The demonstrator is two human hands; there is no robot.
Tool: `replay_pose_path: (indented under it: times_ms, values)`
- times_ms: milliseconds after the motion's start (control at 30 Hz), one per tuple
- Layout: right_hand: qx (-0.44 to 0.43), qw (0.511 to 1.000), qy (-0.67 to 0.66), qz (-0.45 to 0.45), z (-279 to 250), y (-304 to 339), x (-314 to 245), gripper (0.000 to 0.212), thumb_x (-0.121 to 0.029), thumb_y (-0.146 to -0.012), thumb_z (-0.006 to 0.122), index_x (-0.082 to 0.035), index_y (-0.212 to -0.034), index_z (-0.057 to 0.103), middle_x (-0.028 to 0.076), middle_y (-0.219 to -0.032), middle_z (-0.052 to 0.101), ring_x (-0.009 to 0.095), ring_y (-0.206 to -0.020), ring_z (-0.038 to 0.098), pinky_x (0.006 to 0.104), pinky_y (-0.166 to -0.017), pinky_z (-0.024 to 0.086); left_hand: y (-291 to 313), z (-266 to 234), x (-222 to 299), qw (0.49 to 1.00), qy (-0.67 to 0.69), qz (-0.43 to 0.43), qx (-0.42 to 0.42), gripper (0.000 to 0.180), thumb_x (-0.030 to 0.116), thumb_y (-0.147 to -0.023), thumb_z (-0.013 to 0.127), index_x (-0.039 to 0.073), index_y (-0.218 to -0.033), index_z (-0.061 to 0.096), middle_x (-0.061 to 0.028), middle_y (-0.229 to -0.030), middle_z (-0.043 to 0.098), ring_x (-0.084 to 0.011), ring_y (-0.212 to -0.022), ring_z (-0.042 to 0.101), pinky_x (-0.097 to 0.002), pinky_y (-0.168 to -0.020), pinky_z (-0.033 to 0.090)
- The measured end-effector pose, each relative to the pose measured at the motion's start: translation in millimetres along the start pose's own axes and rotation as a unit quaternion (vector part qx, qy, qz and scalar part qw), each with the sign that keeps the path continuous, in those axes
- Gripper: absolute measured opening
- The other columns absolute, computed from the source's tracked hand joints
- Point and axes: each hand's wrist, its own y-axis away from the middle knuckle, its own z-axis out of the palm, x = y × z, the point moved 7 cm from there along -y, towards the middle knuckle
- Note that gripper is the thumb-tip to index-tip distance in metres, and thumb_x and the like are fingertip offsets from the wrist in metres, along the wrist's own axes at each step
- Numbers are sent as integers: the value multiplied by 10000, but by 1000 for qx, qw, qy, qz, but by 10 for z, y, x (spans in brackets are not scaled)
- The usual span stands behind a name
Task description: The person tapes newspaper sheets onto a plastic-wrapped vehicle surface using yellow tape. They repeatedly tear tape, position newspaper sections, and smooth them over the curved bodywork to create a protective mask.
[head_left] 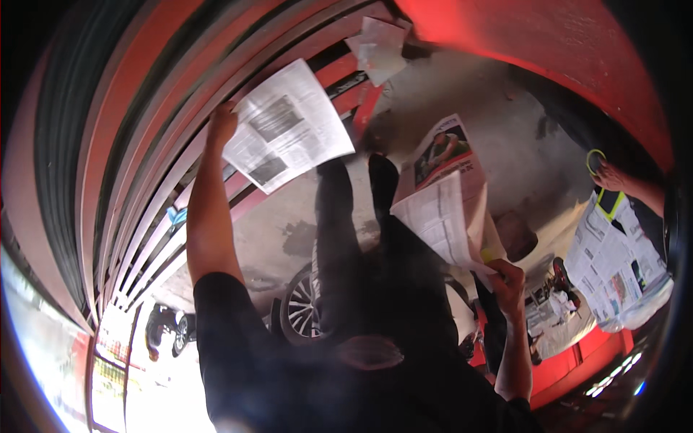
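A printed newspaper sheet (292, 126) spreads out in front of the slatted red structure, and my left hand (222, 124) is closed on its left edge. Those fingertips are partly hidden. Lower and to the right, my right hand (507, 283) grips a folded newspaper (449, 209) by its bottom end. That paper stands tilted, with a colour picture on its upper page. A small yellow patch (489, 255) shows beside my right fingers; I cannot tell what it is. The two papers are apart, with my dark-clothed legs below and between them.
Dark and red slats (130, 144) curve along the left. A red panel (563, 50) overhangs the upper right. At right, another person's hand (612, 178) is by a yellow-green ring (594, 162), above more newspaper (610, 252). Loose paper (382, 50) lies far ahead. A spoked wheel (300, 307) shows beside my legs.
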Motion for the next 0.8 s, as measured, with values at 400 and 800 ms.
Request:
replay_pose_path:
  times_ms: [400,800]
  values:
    - [15,999,-8,-51,237,-89,51,226,-64,-799,604,49,-963,708,153,-833,708,210,-760,697,324,-687,518,-297,900,2438,985,60,7,162,470,534,-859,709,86,-999,741,-175,-949,745,-379,-914,719,-500,-821,558]
    - [23,999,-21,-7,350,2,298,192,-90,-865,613,32,-974,713,138,-847,710,196,-780,681,311,-717,511,-469,1173,2472,910,347,-31,226,224,204,-784,775,6,-884,740,-121,-770,737,-255,-638,671,-375,-633,545]
